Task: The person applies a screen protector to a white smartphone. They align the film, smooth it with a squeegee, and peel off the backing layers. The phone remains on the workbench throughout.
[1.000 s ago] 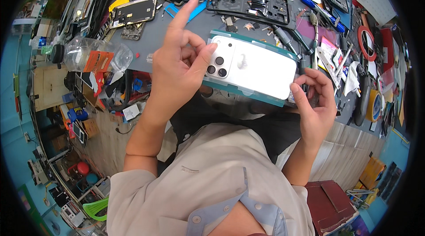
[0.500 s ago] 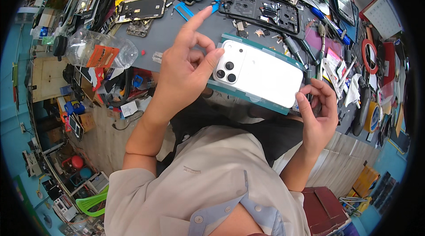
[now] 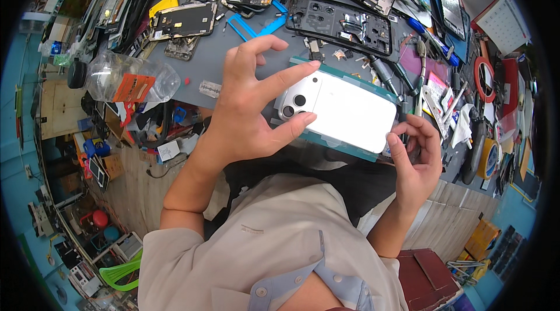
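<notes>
A white smartphone (image 3: 356,109) with a cluster of round camera lenses lies back up, with the lenses toward my left. Teal strips (image 3: 344,143) with clear film run along both its long edges. My left hand (image 3: 248,92) is over the camera end, its thumb and index finger spread apart across the phone's width. The thumb tip lies by the lenses and the index tip by the far edge; the other fingers are raised. My right hand (image 3: 417,150) pinches the phone's right end at the near corner, thumb on top, other fingers curled and partly hidden.
Beyond the phone, the grey workbench (image 3: 230,48) holds phone frames (image 3: 341,25), a blue plastic bracket (image 3: 256,25) and small loose parts. A clear bottle (image 3: 134,80) lies at left, near a razor blade (image 3: 210,88). Screwdrivers (image 3: 382,72), tape and tools crowd the right.
My left hand has opened from a thumb-and-index pinch at the phone's camera end to a wide spread over the lenses. My right hand stays at the right end.
</notes>
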{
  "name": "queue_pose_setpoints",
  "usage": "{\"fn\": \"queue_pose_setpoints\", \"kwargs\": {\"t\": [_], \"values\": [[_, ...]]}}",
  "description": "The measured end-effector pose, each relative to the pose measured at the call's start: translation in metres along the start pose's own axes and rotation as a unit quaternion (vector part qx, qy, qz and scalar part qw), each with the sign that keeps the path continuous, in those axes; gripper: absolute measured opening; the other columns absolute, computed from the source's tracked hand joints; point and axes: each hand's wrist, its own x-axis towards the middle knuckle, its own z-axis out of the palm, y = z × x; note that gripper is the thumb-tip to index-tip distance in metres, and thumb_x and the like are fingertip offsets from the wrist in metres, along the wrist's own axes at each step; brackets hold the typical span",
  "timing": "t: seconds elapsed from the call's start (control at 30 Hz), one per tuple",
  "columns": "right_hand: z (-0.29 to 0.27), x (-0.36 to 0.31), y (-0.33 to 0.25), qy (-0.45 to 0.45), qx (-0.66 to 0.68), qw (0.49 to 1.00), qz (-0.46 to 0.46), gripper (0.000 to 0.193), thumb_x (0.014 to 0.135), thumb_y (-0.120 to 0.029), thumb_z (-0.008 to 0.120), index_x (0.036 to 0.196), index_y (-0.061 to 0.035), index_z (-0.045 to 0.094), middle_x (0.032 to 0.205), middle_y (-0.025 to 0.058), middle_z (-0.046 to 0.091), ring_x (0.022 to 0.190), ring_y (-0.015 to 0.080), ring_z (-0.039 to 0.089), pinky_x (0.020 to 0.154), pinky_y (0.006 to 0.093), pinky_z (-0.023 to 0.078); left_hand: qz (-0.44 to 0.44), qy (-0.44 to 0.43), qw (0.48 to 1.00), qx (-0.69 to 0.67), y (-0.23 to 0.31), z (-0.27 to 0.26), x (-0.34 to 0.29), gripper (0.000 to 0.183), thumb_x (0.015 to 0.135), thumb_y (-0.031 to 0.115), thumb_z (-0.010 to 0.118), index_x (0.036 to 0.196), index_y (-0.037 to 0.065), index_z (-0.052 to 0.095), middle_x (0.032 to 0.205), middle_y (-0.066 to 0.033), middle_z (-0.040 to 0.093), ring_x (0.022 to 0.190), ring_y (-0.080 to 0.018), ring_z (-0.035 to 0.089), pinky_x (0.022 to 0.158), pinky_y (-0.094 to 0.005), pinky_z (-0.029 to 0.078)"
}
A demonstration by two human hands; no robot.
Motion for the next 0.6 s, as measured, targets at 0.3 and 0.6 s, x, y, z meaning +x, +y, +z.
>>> {"fn": "queue_pose_setpoints", "kwargs": {"t": [0.3,0.6], "values": [[0.0005,-0.0010,0.0001,0.000,0.009,1.000,0.000,0.049,0.095,-0.008,0.096,0.137,0.0007,0.073,0.107,0.0023,0.081,0.091,0.0087,0.055,0.082,0.0256,0.042,0.020,-0.016,1.000,0.002,-0.0040,0.0021,0.0012,0.064,0.078,0.035,0.092,0.140,0.018,0.088,0.154,-0.0160,0.057,0.126,-0.0326,0.050,0.107,-0.0418,0.045],[-0.0022,-0.0011,-0.0008,-0.009,0.005,1.000,0.007,0.048,0.094,-0.003,0.094,0.138,-0.0001,0.074,0.113,0.0024,0.081,0.096,0.0089,0.058,0.086,0.0271,0.045,0.009,-0.032,0.999,-0.012,-0.0007,0.0002,0.0050,0.069,0.078,0.032,0.094,0.143,0.013,0.083,0.150,-0.0155,0.060,0.122,-0.0309,0.055,0.110,-0.0415,0.047]]}}
